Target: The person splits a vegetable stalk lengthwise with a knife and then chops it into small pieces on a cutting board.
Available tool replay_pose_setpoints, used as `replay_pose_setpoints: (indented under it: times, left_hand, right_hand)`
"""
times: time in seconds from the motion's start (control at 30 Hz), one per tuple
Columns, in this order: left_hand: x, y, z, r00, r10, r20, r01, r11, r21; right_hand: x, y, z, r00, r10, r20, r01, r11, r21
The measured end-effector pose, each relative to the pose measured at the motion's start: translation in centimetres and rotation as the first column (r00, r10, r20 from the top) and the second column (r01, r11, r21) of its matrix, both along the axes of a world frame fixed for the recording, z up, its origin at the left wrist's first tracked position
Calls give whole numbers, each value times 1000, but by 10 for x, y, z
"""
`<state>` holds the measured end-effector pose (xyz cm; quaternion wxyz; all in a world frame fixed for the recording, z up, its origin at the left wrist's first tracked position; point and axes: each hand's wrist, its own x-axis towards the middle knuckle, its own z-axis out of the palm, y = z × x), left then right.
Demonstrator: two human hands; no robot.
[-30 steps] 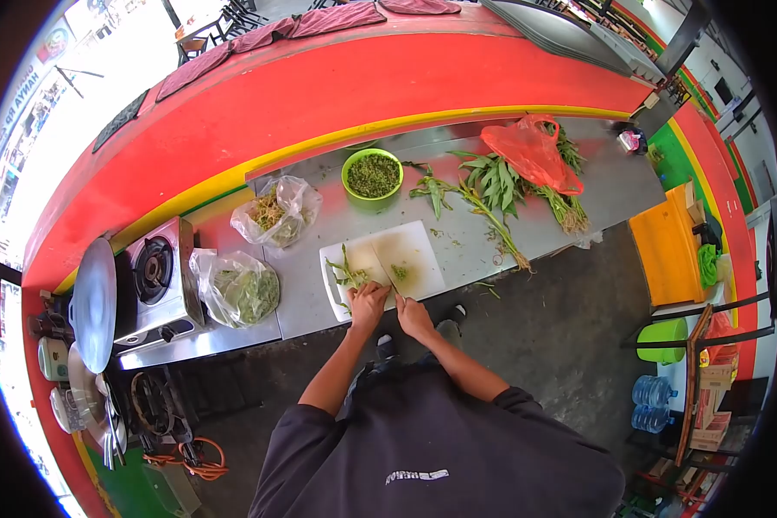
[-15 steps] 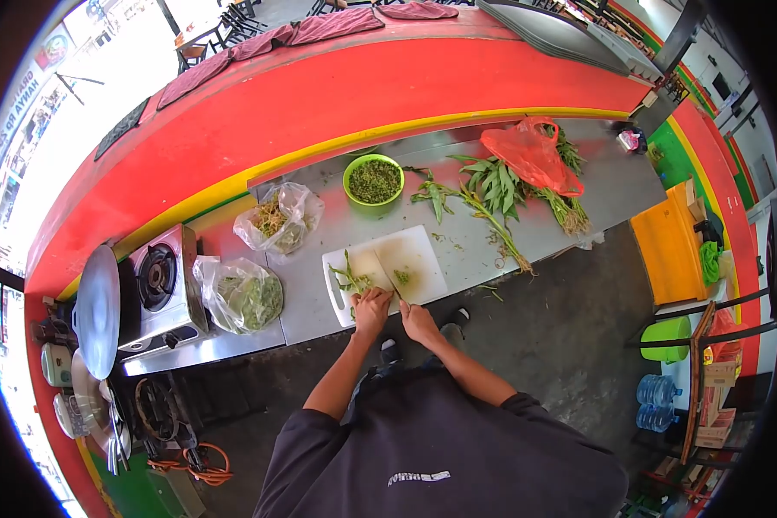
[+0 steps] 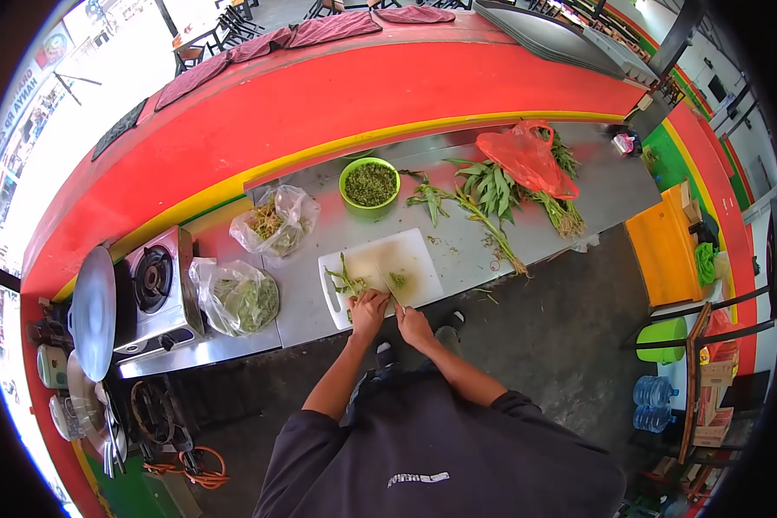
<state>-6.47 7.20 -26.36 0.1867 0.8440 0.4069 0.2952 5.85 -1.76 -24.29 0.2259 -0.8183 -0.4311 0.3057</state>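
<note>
A white cutting board [image 3: 419, 250] lies at the front edge of the steel counter. On its near left part my left hand [image 3: 369, 309] is closed around green stems [image 3: 346, 281], whose leafy ends stick out to the left. My right hand [image 3: 415, 326] grips a knife [image 3: 391, 292], its handle hidden in the fist; the blade lies close beside my left fingers. A small heap of chopped greens [image 3: 398, 280] rests on the board right of the blade. Behind the board stands a green bowl [image 3: 369, 207] full of chopped greens.
Long leafy stalks [image 3: 492, 229] and a red plastic bag [image 3: 533, 160] over more bundles lie to the right. Two clear bags of vegetables, one nearer [image 3: 243, 302] and one farther [image 3: 276, 222], sit left, beside a gas stove [image 3: 154, 289]. A red wall [image 3: 319, 95] borders the counter's back.
The whole view has shifted slightly left. Both hands remain at nearly the same place on the board, with the stems and the knife still held.
</note>
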Motion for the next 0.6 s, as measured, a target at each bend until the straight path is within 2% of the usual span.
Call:
replay_pose_setpoints:
  times: [0.17, 0.27, 0.37, 0.47, 0.6]
  left_hand:
    - [-6, -3, -3, 1000, -21, 6, 21, 999, -34]
    - [-2, -1, 0, 999, 5, 45, -2, 998, -58]
    - [-2, 0, 1, 998, 5, 62, -1, 997, -73]
    - [-4, -2, 1, 999, -6, 50, 9, 997, -73]
    - [-4, -2, 1, 999, -2, 39, 6, 994, -111]
  right_hand:
    - [2, 8, 5, 1000, -8, 3, 8, 1000, 4]
    - [8, -1, -10, 997, 56, -49, -56, 998, -6]
    - [4, -10, -22, 999, 29, 21, -29, 1000, 10]
    - [-2, -3, -5, 999, -4, 40, 2, 999, 41]
    - [3, 4, 6, 1000, 9, 10, -9, 1000, -14]
